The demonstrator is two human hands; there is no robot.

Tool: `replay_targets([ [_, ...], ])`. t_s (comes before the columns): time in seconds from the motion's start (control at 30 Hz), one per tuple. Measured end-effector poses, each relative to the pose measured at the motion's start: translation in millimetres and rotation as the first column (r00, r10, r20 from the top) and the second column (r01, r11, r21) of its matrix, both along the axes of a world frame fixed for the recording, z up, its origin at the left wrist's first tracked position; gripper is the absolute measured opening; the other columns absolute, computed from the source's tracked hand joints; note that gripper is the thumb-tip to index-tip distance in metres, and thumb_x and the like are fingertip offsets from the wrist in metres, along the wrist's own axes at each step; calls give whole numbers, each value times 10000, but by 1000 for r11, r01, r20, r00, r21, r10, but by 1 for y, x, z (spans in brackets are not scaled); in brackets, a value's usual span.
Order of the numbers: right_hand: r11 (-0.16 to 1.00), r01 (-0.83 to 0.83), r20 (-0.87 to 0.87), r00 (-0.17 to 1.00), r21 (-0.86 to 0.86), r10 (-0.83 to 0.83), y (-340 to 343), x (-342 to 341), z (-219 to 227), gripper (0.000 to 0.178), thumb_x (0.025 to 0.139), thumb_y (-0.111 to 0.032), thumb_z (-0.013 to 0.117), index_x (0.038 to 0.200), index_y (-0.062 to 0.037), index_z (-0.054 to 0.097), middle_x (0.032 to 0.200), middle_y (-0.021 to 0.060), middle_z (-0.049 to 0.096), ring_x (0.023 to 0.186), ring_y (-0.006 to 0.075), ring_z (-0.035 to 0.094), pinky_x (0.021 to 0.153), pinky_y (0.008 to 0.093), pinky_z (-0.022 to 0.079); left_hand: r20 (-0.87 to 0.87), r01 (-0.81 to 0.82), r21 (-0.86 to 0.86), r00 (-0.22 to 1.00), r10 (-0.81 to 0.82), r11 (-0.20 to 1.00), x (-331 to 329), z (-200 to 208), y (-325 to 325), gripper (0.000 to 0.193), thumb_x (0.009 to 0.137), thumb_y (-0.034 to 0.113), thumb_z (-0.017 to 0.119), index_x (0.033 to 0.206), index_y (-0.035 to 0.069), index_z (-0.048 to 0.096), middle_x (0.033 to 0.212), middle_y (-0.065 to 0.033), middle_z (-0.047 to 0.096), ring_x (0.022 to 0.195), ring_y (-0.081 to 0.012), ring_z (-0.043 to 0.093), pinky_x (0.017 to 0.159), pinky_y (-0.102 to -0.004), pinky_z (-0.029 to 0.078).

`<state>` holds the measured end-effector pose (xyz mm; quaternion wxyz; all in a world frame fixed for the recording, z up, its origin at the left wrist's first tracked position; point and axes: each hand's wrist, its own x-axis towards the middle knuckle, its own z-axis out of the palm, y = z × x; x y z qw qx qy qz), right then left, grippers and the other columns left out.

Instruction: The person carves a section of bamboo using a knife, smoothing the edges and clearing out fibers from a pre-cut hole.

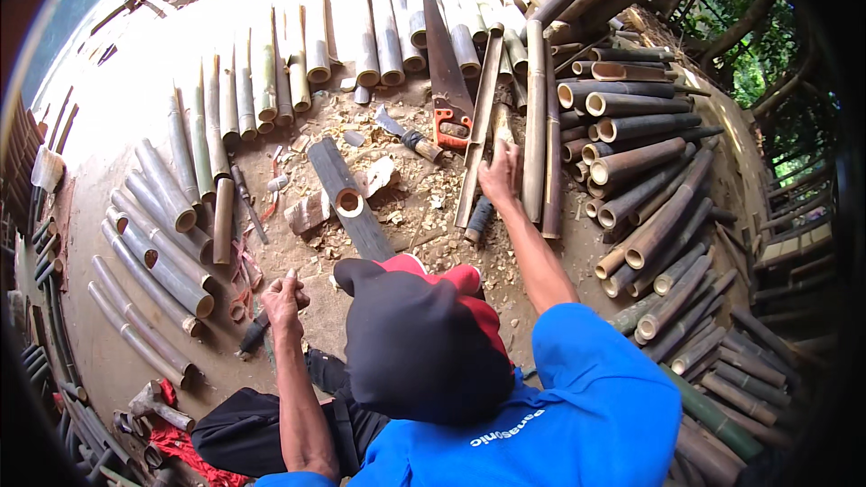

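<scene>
My left hand is closed, and a dark wrapped handle sticks out beside it. Whatever part of that tool lies inside the fist is hidden. Further right, my right hand has its fingers curled in beside a split bamboo channel. A black-wrapped handle lies just below this hand, and a pale piece shows above it; I cannot make out what the fingers grip. Between the hands, a dark bamboo length with a hole cut in its side rests across a pale, chipped wood block.
A handsaw with an orange handle and a black-handled knife lie ahead amid wood shavings. Bamboo tubes fan out at left and far ahead; more are stacked at right. A hammer-like tool lies near red cloth at lower left.
</scene>
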<state>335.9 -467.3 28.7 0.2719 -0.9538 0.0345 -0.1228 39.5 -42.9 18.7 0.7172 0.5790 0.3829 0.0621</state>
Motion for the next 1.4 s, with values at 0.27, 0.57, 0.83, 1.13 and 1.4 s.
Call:
replay_targets([
  [0.27, 785, -518, -227, 855, -339, 466, 122, 84, -48, 460, 883, -150, 646, 1300, 21, 552, 1317, 264, 576, 1266, 407, 569, 1075, 511, 504, -127, 129, 106, 985, -115, 986, -1, 8, -35, 190, 938, 105, 691, 1097, 14, 738, 895, -57, 734, 777, -150, 700, 642, -300, 554],
  [0.57, 793, -522, -354, 840, -315, 412, 140, 108, -75, 504, 880, -101, 651, 1348, 23, 507, 1272, 273, 562, 1164, 439, 622, 975, 540, 568, -320, 327, 227, 914, -247, 917, -25, -2, -54, 227, 941, 102, 663, 1115, -16, 748, 892, -103, 763, 772, -156, 730, 638, -305, 552],
  [0.83, 203, 59, -153, 862, 977, 484, 98, 31, 69, 425, 985, -306, 664, 1318, -78, 531, 826, 111, 687, 618, 225, 704, 526, 400, 635, -44, 138, 579, 989, -138, 803, 12, -7, -39, 398, 853, 102, 716, 1231, -24, 697, 861, -115, 730, 763, -167, 675, 712, -337, 559],
  [1.13, 619, 10, -518, 557, 785, 649, 100, -18, 133, 302, 1007, -152, 570, 1288, -43, 558, 801, 84, 668, 640, 217, 671, 562, 376, 587, 292, 35, 655, 910, -295, 755, 106, 124, -94, 415, 851, 129, 788, 1236, 17, 683, 923, -117, 744, 804, -204, 708, 725, -328, 586],
  [1.4, 617, -108, -556, 333, 780, 761, 117, -39, 37, 334, 966, -220, 655, 1273, -96, 605, 866, 95, 693, 759, 272, 705, 660, 449, 606, -226, 300, 950, 479, -848, -84, 178, 135, -163, 897, 645, 142, 834, 1478, 221, 512, 1429, -184, 508, 1374, -375, 472, 1104, -491, 435],
])
